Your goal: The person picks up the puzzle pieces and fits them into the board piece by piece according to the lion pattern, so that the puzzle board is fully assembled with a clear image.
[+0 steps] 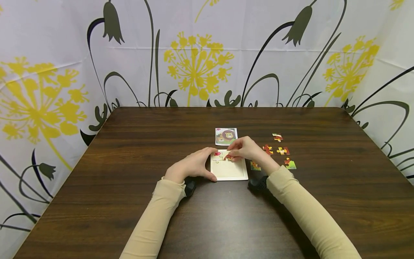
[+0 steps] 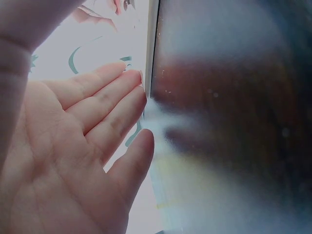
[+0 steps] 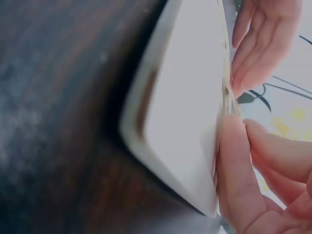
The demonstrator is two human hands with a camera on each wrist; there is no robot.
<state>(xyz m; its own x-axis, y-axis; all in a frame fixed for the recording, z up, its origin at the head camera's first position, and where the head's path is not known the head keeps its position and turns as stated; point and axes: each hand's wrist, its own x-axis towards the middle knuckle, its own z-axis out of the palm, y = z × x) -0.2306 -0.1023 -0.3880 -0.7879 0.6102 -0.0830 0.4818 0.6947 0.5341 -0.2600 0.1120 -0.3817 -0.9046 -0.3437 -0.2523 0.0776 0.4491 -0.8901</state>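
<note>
A square, pale wooden puzzle tray (image 1: 229, 172) lies on the table. My left hand (image 1: 194, 164) holds its left side, thumb at the near corner and fingers at the far one; the left wrist view shows these fingers (image 2: 117, 119) fairly straight along the edge. Over the tray's upper part, my right hand (image 1: 247, 150) pinches a red-and-yellow puzzle piece (image 1: 228, 157) between thumb and fingers. This piece is beside a pale puzzle piece with a pink patch (image 1: 217, 157) in the upper left of the tray. My fingers partly cover the held piece.
Behind the tray lies a picture card (image 1: 226, 136) with a lion. Several loose pieces lie to the right, among them a red one (image 1: 267, 149), a yellow-red one (image 1: 283, 150) and a green-edged one (image 1: 290, 164). A patterned curtain (image 1: 197, 54) hangs behind the table (image 1: 145, 126).
</note>
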